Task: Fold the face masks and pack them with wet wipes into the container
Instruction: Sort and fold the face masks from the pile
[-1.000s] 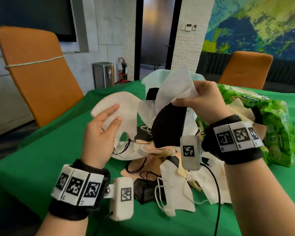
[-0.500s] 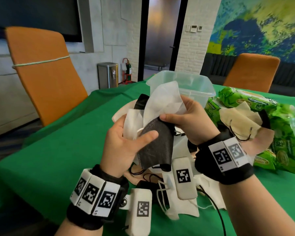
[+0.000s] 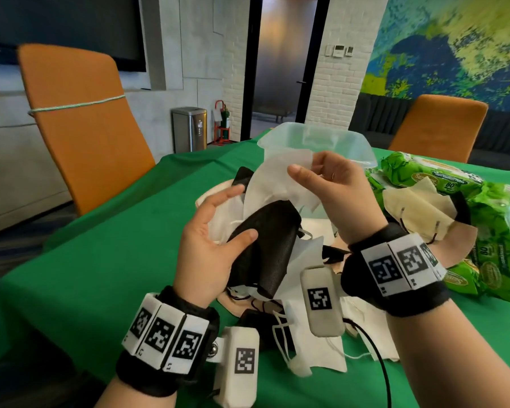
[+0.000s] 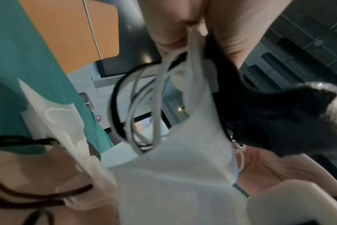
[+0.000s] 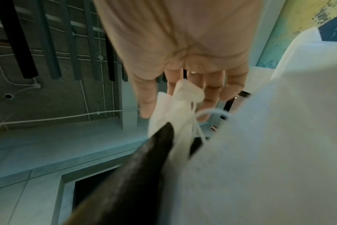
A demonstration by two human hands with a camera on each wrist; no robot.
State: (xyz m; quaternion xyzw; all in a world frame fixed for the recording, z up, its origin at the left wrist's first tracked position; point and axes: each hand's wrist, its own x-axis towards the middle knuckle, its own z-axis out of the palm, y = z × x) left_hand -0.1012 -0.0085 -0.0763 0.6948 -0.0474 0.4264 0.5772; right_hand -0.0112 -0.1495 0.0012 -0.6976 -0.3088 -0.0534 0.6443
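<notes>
Bare forearms, each with a black fabric wristband [image 3: 171, 343] carrying a row of white blocks printed with black square codes. A white rounded camera pod [image 3: 242, 363], also code-marked, hangs from the left band; a second pod [image 3: 321, 300] from the right band [image 3: 395, 278], trailing a black cable [image 3: 377, 348]. A thin ring [image 3: 333, 175] circles one right finger.

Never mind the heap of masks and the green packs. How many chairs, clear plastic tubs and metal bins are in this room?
Orange chairs: 2
Clear container: 1
Metal bin: 1
Total: 4
</notes>
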